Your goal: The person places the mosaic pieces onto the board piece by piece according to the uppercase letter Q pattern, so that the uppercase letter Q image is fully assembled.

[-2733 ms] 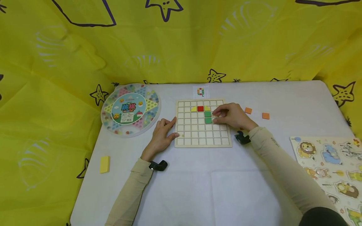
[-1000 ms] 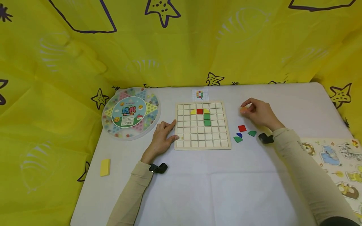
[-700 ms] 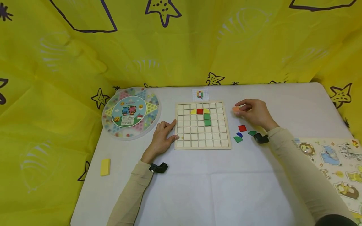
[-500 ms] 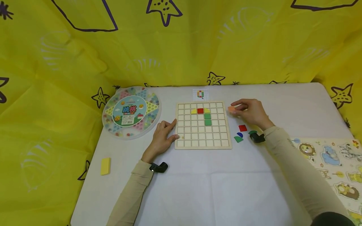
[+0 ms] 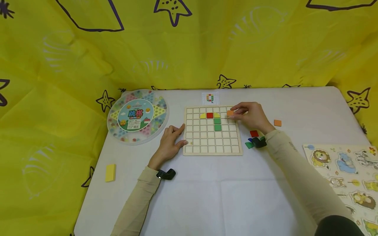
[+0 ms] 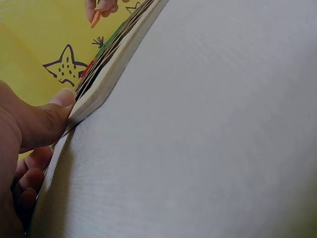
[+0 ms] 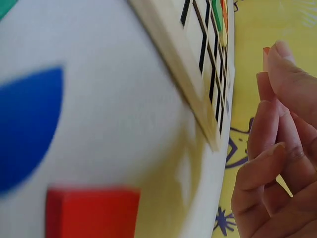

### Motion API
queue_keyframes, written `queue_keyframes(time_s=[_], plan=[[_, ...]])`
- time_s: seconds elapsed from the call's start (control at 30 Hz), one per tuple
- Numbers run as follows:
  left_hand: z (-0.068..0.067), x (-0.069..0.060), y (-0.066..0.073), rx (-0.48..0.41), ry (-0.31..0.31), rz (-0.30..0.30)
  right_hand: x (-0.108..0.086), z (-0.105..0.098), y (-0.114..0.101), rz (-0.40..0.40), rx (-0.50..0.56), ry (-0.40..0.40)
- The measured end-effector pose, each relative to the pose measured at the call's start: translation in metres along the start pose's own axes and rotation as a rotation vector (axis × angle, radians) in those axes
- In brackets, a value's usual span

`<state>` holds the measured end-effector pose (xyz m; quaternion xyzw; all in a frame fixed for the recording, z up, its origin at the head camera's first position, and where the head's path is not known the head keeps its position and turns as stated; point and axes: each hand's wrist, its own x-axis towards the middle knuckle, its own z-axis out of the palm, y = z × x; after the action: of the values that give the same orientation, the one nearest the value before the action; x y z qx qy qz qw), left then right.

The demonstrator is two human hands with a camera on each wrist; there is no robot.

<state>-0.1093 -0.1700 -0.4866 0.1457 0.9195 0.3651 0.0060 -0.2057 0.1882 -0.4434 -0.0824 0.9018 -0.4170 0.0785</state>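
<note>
A wooden grid board (image 5: 211, 149) lies on the table with a red square tile (image 5: 210, 115), two yellow rounded tiles and two green square tiles (image 5: 218, 127) set in its cells. My left hand (image 5: 167, 144) rests at the board's left edge, index finger and thumb spread apart and touching it; the thumb (image 6: 63, 97) lies against the rim in the left wrist view. Over the board's upper right corner, my right hand (image 5: 250, 114) pinches an orange square tile (image 5: 230, 113) between thumb and fingers. In the right wrist view, the fingers mostly hide that tile (image 7: 266, 59).
Another orange tile (image 5: 277, 123) lies to the right. Red (image 5: 254, 133), blue and green (image 5: 249, 145) pieces lie beside the board, partly behind the wrist camera. A pattern card (image 5: 210, 98), round checkers box (image 5: 135, 114), yellow block (image 5: 110, 172) and animal puzzle board (image 5: 344, 160) surround it.
My right hand has left the board, picked up one of two orange tiles at the right, and carried it leftward over the board's upper right corner. My left hand has stayed put.
</note>
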Motion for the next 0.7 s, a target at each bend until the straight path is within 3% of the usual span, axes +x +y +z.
queue_keyframes(time_s=[0.3,0.7], plan=[[0.001,0.000,-0.002,-0.002,-0.004,0.007,0.007,0.014,-0.008,0.009,0.058,-0.040],[0.000,0.001,-0.002,0.014,-0.004,-0.004,0.014,0.029,-0.018,-0.045,0.097,-0.067]])
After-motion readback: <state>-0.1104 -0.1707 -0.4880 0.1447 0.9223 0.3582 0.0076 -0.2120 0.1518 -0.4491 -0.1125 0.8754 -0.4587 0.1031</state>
